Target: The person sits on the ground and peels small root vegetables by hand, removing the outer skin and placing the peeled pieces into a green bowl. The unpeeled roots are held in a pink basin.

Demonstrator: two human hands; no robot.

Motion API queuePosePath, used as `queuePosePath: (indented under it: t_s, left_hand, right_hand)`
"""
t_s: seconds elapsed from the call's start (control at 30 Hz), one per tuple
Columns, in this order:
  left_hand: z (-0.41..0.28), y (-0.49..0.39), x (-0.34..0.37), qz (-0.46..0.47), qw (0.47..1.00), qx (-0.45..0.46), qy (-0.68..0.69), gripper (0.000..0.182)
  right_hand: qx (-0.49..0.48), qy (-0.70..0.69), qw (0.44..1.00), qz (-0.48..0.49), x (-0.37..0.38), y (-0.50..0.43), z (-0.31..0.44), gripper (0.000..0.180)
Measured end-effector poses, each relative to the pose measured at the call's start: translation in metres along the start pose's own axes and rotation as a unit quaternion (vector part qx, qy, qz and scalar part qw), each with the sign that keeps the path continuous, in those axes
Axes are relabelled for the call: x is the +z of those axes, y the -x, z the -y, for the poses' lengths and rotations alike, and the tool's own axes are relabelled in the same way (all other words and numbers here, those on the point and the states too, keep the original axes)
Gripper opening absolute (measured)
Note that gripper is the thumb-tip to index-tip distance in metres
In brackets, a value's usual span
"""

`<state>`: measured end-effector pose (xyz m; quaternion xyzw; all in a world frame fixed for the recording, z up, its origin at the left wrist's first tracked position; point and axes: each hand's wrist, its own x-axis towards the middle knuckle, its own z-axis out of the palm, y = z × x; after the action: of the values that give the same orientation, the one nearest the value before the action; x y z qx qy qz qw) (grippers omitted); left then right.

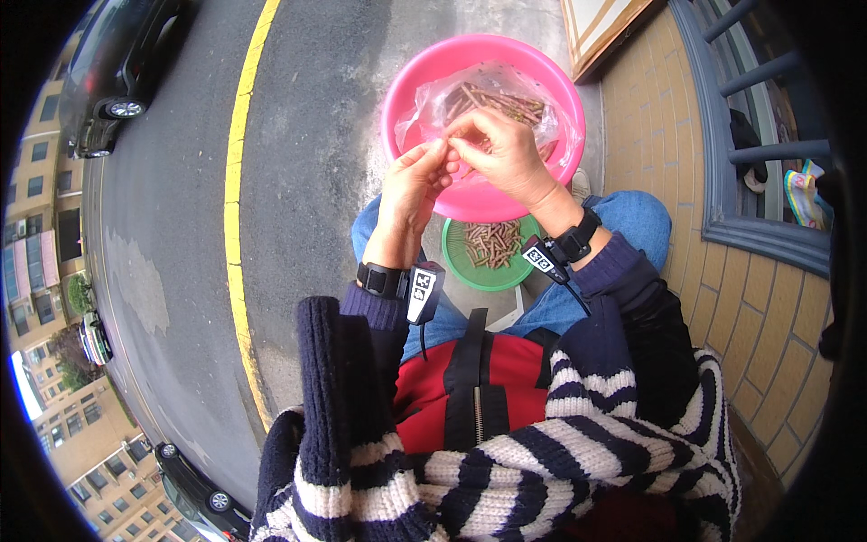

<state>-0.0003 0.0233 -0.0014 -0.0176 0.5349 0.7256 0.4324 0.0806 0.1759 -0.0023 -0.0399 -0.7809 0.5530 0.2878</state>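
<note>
My left hand (pixel 418 177) and my right hand (pixel 502 150) meet at the fingertips over a pink plastic basin (pixel 405 81). Their thumbs and forefingers are pinched together; whatever lies between them is too small or hidden to make out. Inside the basin, a clear plastic bag (pixel 428 101) lies spread under long purplish-brown plant stems (pixel 504 101). My right hand covers part of that heap. Nearer to me, between my knees, a green plastic colander (pixel 467 274) holds many short cut pieces of stem (pixel 493 244), partly under the basin's rim.
A tan brick wall (pixel 650 135) with a barred window (pixel 758 74) stands close on the right. A framed board (pixel 603 30) leans near the basin's far side. On the left, a yellow line (pixel 234 183) borders the road, where a dark car (pixel 122 74) stands.
</note>
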Motion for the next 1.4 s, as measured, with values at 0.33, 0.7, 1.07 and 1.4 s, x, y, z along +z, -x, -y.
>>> queuePosePath:
  t_s: [0.33,0.7,1.07,1.4]
  left_hand:
    - [0.007,-0.008,-0.003,-0.012,0.975,-0.056,0.213,0.020]
    - [0.007,-0.001,-0.015,-0.072,0.960,-0.088,0.255,0.019]
    - [0.009,0.000,-0.016,-0.030,0.972,-0.113,0.204,0.019]
    - [0.005,0.003,-0.018,-0.018,0.998,-0.052,0.035,0.014]
  right_hand:
    - [-0.065,0.070,0.995,-0.030,0.000,0.004,0.007,0.014]
    - [0.099,0.134,0.985,0.051,0.005,0.005,-0.026,0.021]
    - [0.055,-0.030,0.998,0.013,0.008,0.003,-0.006,0.010]
    - [0.085,-0.025,0.992,0.092,-0.002,0.002,-0.008,0.004]
